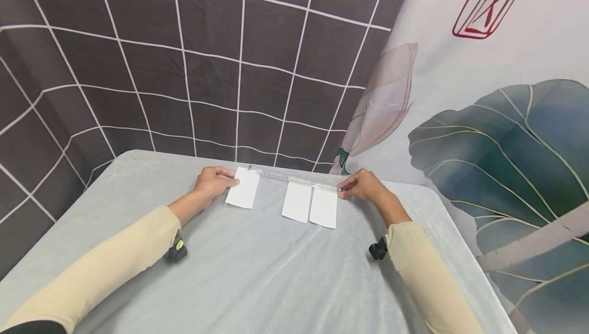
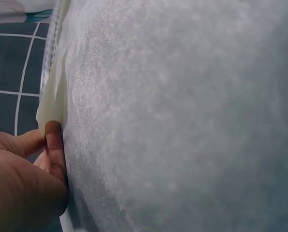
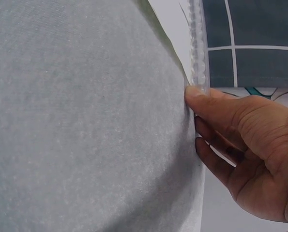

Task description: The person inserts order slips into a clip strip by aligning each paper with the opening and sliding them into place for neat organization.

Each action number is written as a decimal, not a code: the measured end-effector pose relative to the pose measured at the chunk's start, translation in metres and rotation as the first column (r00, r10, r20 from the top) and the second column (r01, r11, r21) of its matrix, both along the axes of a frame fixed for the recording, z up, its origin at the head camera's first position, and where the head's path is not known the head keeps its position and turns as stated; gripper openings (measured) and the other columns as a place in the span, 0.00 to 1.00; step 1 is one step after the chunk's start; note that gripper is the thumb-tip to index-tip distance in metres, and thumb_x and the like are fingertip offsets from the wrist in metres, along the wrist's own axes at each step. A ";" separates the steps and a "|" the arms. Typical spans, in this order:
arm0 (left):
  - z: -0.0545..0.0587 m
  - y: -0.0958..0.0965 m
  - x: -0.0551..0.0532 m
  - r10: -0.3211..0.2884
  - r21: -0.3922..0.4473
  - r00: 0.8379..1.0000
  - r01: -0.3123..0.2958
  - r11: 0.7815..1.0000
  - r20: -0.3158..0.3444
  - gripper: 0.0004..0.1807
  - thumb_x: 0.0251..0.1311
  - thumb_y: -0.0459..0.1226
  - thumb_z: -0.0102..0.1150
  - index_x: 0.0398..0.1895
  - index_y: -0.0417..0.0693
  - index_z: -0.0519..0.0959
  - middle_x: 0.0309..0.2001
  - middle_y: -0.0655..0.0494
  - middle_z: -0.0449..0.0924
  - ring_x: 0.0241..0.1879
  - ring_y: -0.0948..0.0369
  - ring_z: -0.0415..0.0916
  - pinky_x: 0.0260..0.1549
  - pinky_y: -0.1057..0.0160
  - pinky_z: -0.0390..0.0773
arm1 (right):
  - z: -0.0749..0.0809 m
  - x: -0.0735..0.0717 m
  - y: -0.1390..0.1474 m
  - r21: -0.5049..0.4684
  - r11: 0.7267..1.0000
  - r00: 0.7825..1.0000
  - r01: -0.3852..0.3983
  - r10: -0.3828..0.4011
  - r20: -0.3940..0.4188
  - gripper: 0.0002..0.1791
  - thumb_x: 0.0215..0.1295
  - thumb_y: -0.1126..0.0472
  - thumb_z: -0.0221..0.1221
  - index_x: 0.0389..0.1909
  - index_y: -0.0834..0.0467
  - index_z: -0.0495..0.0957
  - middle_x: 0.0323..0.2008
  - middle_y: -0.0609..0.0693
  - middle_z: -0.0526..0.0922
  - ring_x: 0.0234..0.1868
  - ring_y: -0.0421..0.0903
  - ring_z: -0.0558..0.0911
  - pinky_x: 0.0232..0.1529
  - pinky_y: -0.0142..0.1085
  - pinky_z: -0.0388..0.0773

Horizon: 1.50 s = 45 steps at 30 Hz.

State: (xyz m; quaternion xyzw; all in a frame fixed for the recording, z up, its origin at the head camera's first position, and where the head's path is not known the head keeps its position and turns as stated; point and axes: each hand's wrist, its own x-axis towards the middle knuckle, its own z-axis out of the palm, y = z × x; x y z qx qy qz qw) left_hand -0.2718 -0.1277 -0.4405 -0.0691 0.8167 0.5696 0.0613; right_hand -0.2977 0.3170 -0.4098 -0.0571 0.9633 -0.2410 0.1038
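Observation:
A clear plastic strip (image 1: pixel 275 174) with a row of small bumps along it lies near the far edge of the table. Three white paper cards sit along it: a left card (image 1: pixel 244 188), a middle card (image 1: pixel 296 202) and a right card (image 1: pixel 323 207). Between thumb and fingers, my left hand (image 1: pixel 212 183) pinches the left card at its left edge. My right hand (image 1: pixel 364 186) pinches the strip's right end, beside the right card. In the right wrist view the thumb presses on the strip (image 3: pixel 199 58). Whether the cards are fixed to the strip cannot be told.
A pale grey cloth (image 1: pixel 276 283) covers the table. Behind it hangs a dark curtain (image 1: pixel 211 78) with white grid lines. To the right is a white hanging cloth with a large leaf print (image 1: pixel 520 160). Small black cameras hang at both wrists.

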 end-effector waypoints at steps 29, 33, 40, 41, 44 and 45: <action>0.002 0.001 -0.001 -0.003 -0.038 1.000 0.004 0.999 0.021 0.19 0.71 0.40 0.77 0.56 0.36 0.87 0.52 0.44 0.91 0.38 0.66 0.84 0.37 0.74 0.82 | 0.000 -0.001 0.001 -0.004 1.000 0.999 -0.027 0.027 -0.022 0.18 0.61 0.60 0.84 0.51 0.59 0.95 0.49 0.58 0.96 0.58 0.60 0.94 0.61 0.51 0.93; 0.002 0.002 -0.001 -0.015 -0.035 0.999 0.016 0.999 0.041 0.21 0.71 0.41 0.77 0.59 0.37 0.86 0.56 0.44 0.89 0.40 0.65 0.83 0.38 0.75 0.82 | -0.001 -0.001 0.003 -0.005 1.000 0.999 -0.030 0.030 -0.022 0.18 0.61 0.60 0.84 0.51 0.58 0.95 0.49 0.58 0.97 0.56 0.58 0.94 0.60 0.50 0.94; 0.002 0.001 -0.001 -0.031 -0.003 0.998 0.032 0.999 0.056 0.24 0.70 0.38 0.76 0.64 0.36 0.84 0.65 0.38 0.86 0.49 0.59 0.86 0.45 0.73 0.84 | 0.000 0.001 0.002 -0.012 1.000 1.000 -0.019 0.018 -0.014 0.18 0.61 0.60 0.84 0.51 0.58 0.95 0.50 0.58 0.96 0.58 0.59 0.93 0.63 0.52 0.93; 0.002 0.001 -0.001 -0.031 -0.006 0.998 0.032 0.999 0.061 0.24 0.70 0.38 0.75 0.64 0.36 0.84 0.66 0.38 0.86 0.50 0.58 0.86 0.47 0.72 0.84 | 0.000 0.001 0.001 -0.012 1.000 1.000 -0.019 0.019 -0.011 0.18 0.61 0.60 0.84 0.51 0.58 0.95 0.50 0.58 0.96 0.59 0.60 0.93 0.63 0.53 0.92; 0.003 0.001 -0.002 -0.030 -0.010 0.997 0.031 0.999 0.074 0.25 0.70 0.37 0.74 0.66 0.37 0.83 0.68 0.37 0.85 0.55 0.55 0.86 0.54 0.67 0.86 | 0.000 0.001 0.001 -0.013 1.000 1.000 -0.025 0.025 -0.010 0.18 0.62 0.60 0.84 0.51 0.59 0.95 0.50 0.58 0.96 0.59 0.60 0.93 0.64 0.53 0.92; 0.003 0.001 -0.002 -0.030 -0.009 0.996 0.031 0.999 0.079 0.25 0.71 0.37 0.73 0.67 0.37 0.83 0.68 0.37 0.85 0.56 0.53 0.86 0.56 0.65 0.86 | 0.000 0.001 0.001 -0.013 1.000 1.000 -0.027 0.027 -0.011 0.18 0.62 0.60 0.84 0.51 0.59 0.95 0.50 0.58 0.96 0.59 0.60 0.93 0.64 0.53 0.92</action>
